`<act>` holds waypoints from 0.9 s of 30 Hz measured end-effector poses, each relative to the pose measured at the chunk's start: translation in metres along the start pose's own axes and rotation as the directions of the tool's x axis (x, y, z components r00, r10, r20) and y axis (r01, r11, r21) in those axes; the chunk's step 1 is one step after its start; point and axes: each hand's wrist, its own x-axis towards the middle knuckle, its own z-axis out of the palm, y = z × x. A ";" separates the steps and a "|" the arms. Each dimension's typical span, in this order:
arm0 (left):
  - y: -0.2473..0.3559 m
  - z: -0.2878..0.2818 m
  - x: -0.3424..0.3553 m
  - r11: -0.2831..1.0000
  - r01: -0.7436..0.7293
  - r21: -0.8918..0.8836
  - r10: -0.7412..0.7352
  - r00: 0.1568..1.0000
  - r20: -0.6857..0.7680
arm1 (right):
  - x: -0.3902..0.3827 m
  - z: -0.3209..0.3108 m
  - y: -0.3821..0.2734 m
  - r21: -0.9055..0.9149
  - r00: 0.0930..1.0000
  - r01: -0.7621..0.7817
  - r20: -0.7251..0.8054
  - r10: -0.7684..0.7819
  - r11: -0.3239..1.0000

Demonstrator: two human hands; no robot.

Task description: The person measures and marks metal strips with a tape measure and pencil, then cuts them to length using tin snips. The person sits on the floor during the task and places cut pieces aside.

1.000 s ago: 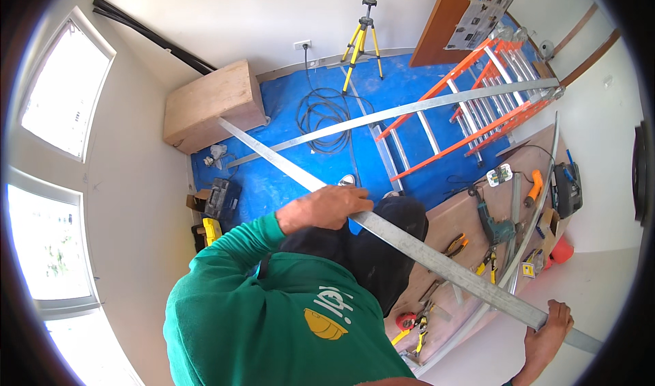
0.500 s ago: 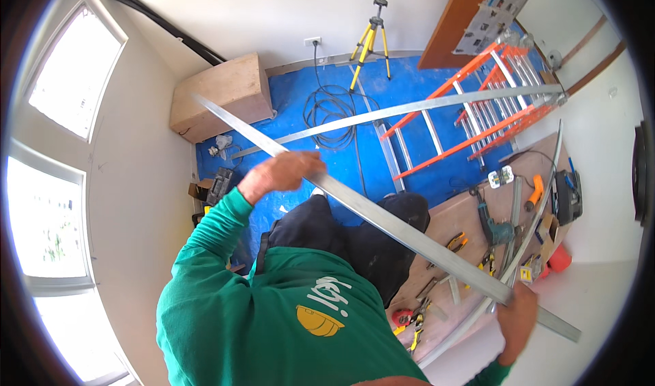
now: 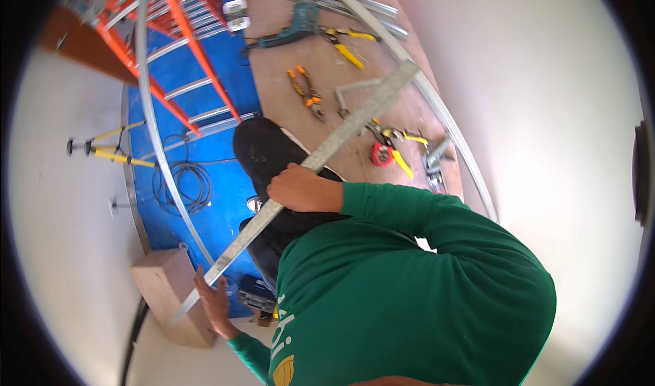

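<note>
While the right hand (image 3: 297,188) clamped the strip (image 3: 355,124), hiding part of it, the left hand (image 3: 215,305) had its fingers (image 3: 222,290) apart. Blur obscured whether they touched it.

A long grey metal strip (image 3: 334,141) slants across black-trousered legs (image 3: 259,147).

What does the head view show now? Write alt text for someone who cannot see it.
A person in a green top grips a long metal bar with the right hand, the left hand near its lower-left end. A drill, pliers and a red tape measure lie on a brown surface; an orange ladder is at upper left.
</note>
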 end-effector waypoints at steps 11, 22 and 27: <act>0.231 0.068 0.078 0.875 -0.457 -0.161 0.484 0.840 0.247 | -0.081 -0.061 0.019 -0.027 0.837 -0.028 -0.546 0.008 0.999; 0.210 0.081 0.040 0.955 -0.293 0.035 0.294 0.955 -0.044 | -0.276 -0.024 0.206 -0.076 0.787 -0.615 0.012 0.617 0.785; 0.218 0.080 0.083 0.960 -0.264 0.096 0.252 0.960 0.124 | -0.265 -0.005 0.277 0.069 0.909 -0.390 0.189 0.372 0.918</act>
